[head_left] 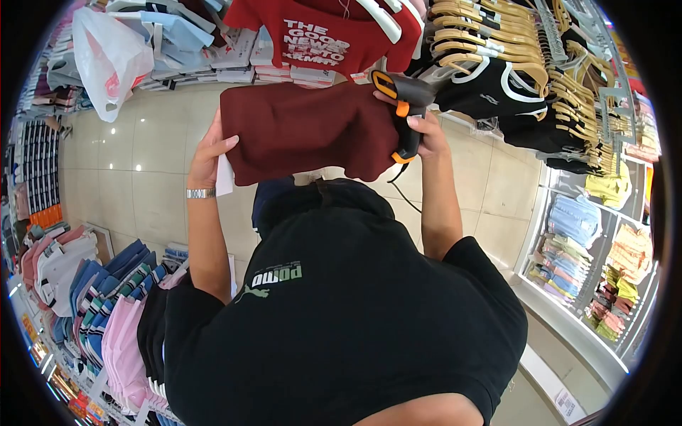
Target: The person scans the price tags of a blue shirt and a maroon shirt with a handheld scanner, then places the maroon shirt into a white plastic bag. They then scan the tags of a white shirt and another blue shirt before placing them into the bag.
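A folded maroon garment (305,131) is stretched between my two hands in front of my body. My left hand (208,150) grips its left end, thumb on top, with a white tag or card (224,175) hanging below the fingers. At the other end my right hand (428,133) is closed around a black and orange barcode scanner (406,96). The scanner's head lies over the garment's upper right corner, and some right-hand fingers are hidden behind cloth and handle. A thin black cable (403,195) trails from the handle.
A red printed T-shirt (320,32) hangs just beyond the garment. Black tops (490,89) on wooden hangers stand at the right. A white plastic bag (110,60) hangs at upper left. Racks of shirts (124,341) flank my left side; shelves with folded clothes (565,263) are at right.
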### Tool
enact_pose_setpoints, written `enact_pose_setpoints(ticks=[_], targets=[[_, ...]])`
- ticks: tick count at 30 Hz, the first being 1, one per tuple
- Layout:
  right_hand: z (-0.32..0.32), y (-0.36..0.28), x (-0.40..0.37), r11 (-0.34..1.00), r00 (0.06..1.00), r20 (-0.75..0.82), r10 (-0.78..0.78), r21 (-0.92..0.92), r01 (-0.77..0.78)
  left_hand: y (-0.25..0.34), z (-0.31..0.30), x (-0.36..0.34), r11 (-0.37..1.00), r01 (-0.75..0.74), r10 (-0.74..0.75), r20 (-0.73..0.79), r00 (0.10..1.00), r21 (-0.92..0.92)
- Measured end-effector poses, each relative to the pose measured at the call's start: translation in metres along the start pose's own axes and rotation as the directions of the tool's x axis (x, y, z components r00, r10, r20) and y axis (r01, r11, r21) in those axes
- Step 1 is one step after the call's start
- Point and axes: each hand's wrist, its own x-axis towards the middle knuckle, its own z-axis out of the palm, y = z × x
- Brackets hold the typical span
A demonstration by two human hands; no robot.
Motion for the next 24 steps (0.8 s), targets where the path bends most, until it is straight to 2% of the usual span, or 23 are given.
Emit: enact_pose_setpoints(ticks=[3,6,9,15,19,24], targets=[[-0.007,0.000,-0.002,0.999,0.999,-0.041,0.013,-0.045,-0.015,0.007,-0.004,-0.001,0.991,-0.030,0.021,0.072,0.997,0.130],[-0.013,-0.003,0.001,0.996,0.993,-0.114,0.026,-0.079,-0.035,0.012,-0.002,0.000,0.957,-0.044,0.051,-0.015,0.999,0.287],[0.002,-0.017,0.009,0.991,0.985,-0.172,-0.002,-0.129,-0.020,0.022,-0.016,0.008,0.935,-0.027,0.071,-0.114,0.991,0.353],[0.025,-0.048,0.019,0.979,0.980,-0.189,-0.065,-0.204,0.026,0.048,-0.020,0.012,0.964,-0.131,0.169,-0.152,0.974,0.233],[0.026,-0.066,0.018,0.976,0.972,-0.198,-0.125,-0.200,0.085,0.071,-0.008,0.008,0.969,-0.211,0.223,-0.082,0.971,0.129],[0.004,-0.069,0.015,0.967,0.963,-0.196,-0.184,-0.211,0.142,0.079,-0.010,0.001,0.961,-0.228,0.247,-0.107,0.963,0.158]])
